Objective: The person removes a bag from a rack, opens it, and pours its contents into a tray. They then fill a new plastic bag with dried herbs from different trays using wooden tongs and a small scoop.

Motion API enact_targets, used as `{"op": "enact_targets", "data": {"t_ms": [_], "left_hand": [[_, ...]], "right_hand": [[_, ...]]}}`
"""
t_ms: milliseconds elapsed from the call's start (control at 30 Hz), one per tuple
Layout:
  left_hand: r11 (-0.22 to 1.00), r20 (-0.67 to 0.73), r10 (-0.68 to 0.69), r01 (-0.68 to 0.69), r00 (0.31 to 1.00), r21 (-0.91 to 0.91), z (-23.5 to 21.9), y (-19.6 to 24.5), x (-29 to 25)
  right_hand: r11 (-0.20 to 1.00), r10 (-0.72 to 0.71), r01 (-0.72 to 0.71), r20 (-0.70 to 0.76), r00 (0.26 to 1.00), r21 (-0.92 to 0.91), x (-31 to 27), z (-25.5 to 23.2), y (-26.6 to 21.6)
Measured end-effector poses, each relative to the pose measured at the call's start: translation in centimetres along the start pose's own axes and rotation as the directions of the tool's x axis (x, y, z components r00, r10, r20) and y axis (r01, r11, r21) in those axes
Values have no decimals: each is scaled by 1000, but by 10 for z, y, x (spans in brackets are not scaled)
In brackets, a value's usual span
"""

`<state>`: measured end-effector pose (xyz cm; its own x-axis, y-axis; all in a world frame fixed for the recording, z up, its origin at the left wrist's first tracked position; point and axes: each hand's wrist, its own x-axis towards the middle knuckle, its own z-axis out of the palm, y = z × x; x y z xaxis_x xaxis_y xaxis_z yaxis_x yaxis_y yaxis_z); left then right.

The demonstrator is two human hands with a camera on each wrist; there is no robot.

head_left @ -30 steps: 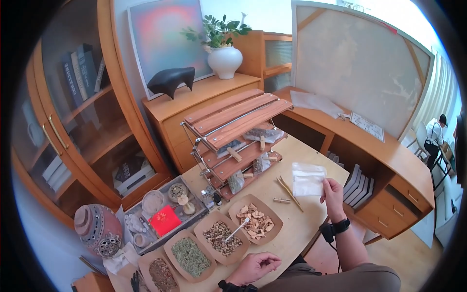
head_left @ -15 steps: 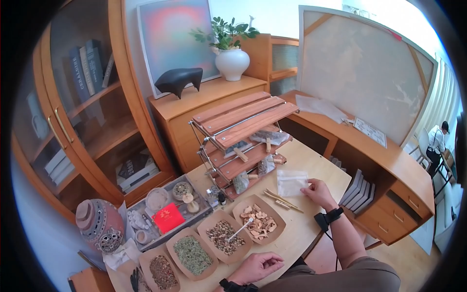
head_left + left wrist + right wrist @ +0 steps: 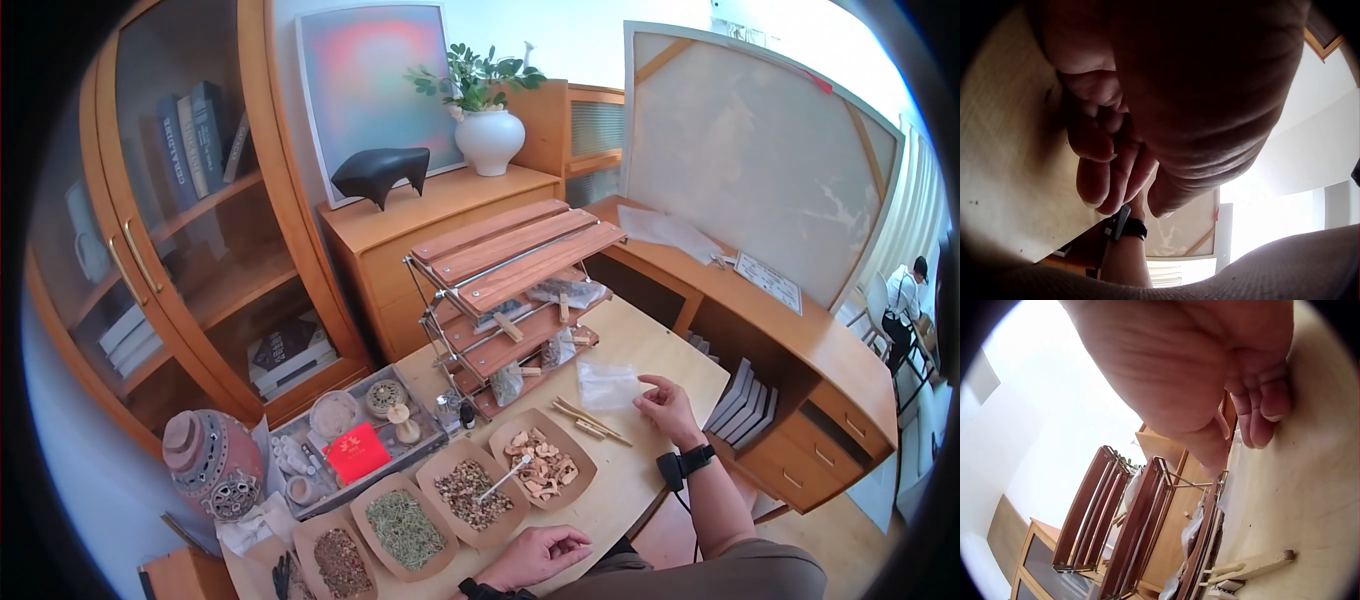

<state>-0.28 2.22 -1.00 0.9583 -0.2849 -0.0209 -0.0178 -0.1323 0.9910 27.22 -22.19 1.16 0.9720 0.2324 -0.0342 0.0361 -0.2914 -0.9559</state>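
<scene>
A clear plastic zip bag (image 3: 607, 385) lies flat on the table beside the stepped wooden rack (image 3: 520, 275). My right hand (image 3: 670, 412) is at the bag's right edge, its fingers loosely bent with nothing between them. In the right wrist view, wooden tongs (image 3: 1254, 567) lie on the tabletop below that hand. My left hand (image 3: 540, 556) rests at the near table edge, fingers relaxed and holding nothing. Close to it are paper trays of wood-like slices (image 3: 537, 465) and of mixed brown pieces with a small white scoop (image 3: 505, 478).
Filled bags with wooden clips sit on the rack's tiers. A tray of green dried herb (image 3: 405, 530) and one of brown bits (image 3: 343, 563) stand at the left. Behind them is a grey box (image 3: 435, 432) with a red packet (image 3: 357, 453). A patterned jar (image 3: 213, 465) stands far left.
My right hand has lowered the plastic bag from the air onto the table and let go of it. The left hand stays at the table edge. The head view has shifted slightly.
</scene>
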Motion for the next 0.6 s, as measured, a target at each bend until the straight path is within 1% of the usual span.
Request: {"op": "enact_targets", "data": {"t_ms": [67,100,167,200,267,400,467,500,533,567,600], "left_hand": [[1000,-9,0,0,1000,12,0,1,0],[1000,-12,2,-2,1000,18,-1,1,0],[1000,-4,-4,4,1000,7,-2,5,-1],[1000,-8,-1,1,1000,14,-2,8,-1],[997,-74,51,-46,996,69,-2,18,-3],[995,-96,69,-61,993,84,-1,20,-4],[995,-79,39,-31,996,99,-2,17,-3],[995,-84,40,-32,996,100,-2,18,-3],[994,-88,59,-51,994,91,-1,19,-3],[994,-91,77,-70,993,83,-1,19,-3],[994,-92,76,-68,993,84,-1,19,-3]], "right_hand": [[996,-65,60,72,995,64,4,0,5],[996,-71,66,72,995,67,4,0,6],[992,-120,122,90,989,-15,6,1,7],[991,-128,130,91,988,-10,5,1,6],[995,-96,95,42,994,31,1,2,6],[995,-103,102,39,994,21,2,0,11],[996,14,-26,-130,991,-91,-7,7,-11],[996,10,-22,-126,992,-92,-3,7,-10],[968,-172,132,-182,968,-213,-1,9,-13],[902,-352,268,-215,911,-338,0,12,-18],[903,-351,269,-214,911,-336,1,14,-22]]}}
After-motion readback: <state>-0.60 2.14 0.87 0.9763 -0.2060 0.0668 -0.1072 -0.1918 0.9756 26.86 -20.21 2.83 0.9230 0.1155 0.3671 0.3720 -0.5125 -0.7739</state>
